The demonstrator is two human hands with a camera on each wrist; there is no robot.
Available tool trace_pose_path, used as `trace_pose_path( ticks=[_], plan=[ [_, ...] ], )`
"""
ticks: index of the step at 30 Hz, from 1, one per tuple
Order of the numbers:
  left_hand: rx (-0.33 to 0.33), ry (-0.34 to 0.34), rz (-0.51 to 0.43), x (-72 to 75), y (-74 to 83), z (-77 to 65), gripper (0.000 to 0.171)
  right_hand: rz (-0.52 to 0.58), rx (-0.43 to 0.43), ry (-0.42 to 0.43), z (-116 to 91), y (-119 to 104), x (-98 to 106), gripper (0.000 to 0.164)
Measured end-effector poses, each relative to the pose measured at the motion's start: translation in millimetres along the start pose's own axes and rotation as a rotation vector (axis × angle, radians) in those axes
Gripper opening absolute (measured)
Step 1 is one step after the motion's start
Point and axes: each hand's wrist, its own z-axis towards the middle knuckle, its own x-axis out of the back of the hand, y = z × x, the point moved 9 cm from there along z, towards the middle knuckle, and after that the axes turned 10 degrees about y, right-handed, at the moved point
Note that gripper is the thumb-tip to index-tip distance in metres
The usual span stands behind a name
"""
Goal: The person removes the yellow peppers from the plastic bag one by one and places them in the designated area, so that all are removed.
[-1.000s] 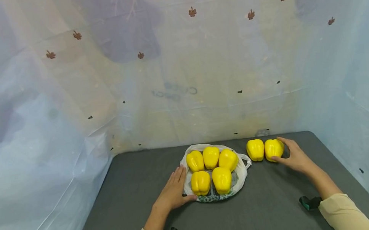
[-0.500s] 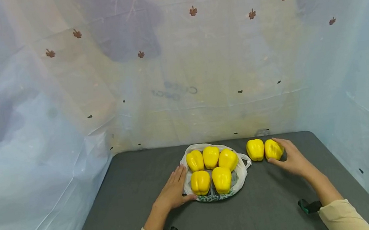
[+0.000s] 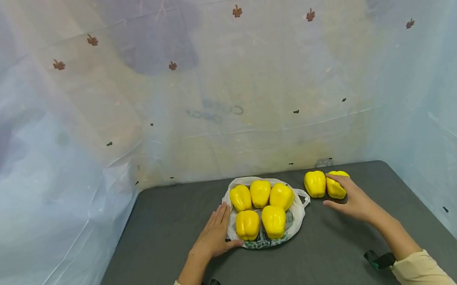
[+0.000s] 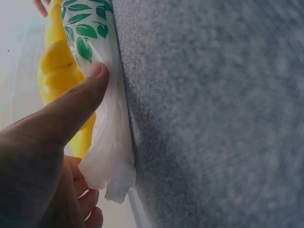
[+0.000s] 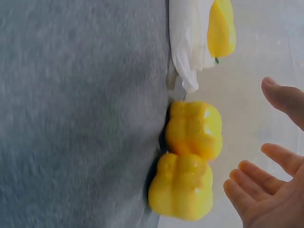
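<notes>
A white plastic bag (image 3: 301, 219) with green leaf print lies rolled open on the table, holding several yellow bell peppers (image 3: 248, 225). My left hand (image 3: 213, 237) rests at the bag's left side, fingers straight; in the left wrist view its thumb (image 4: 78, 107) touches the bag wall. Right of the bag, a yellow bell pepper (image 3: 315, 184) stands beside another yellow bell pepper (image 3: 333, 189). My right hand (image 3: 354, 200), thumb and fingers spread, overlaps the outer pepper in the head view. The right wrist view shows a gap between this hand and both peppers.
The dark grey table (image 3: 304, 271) ends at a back edge just behind the peppers. A pale, leaf-patterned sheet (image 3: 222, 91) hangs behind it and along both sides. One bag handle (image 3: 304, 197) sticks out towards the loose peppers.
My right hand has drawn away from the outer pepper's right side and moved left across its front. The left hand and the bag have stayed in place.
</notes>
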Motion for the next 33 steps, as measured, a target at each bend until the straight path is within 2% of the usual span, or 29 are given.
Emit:
trace_pose_path(
  ticks=[7,14,26,33],
  plan=[
    [0.001,0.002,-0.005,1.2,0.9,-0.2,0.117,0.009,0.003,-0.035,-3.6,-10.0,-13.3,0.091],
    [0.009,0.0,-0.001,0.4,0.3,0.0,0.117,0.024,-0.011,-0.069,-8.7,-18.7,-26.3,0.089],
    [0.017,-0.014,-0.021,0.3,1.9,-0.3,0.116,0.07,0.043,-0.071,-15.1,-40.4,-45.0,0.082],
    [0.024,-0.018,-0.003,-0.8,0.2,-0.3,0.117,0.076,0.031,-0.108,-16.1,-50.3,-59.9,0.085]
  ],
)
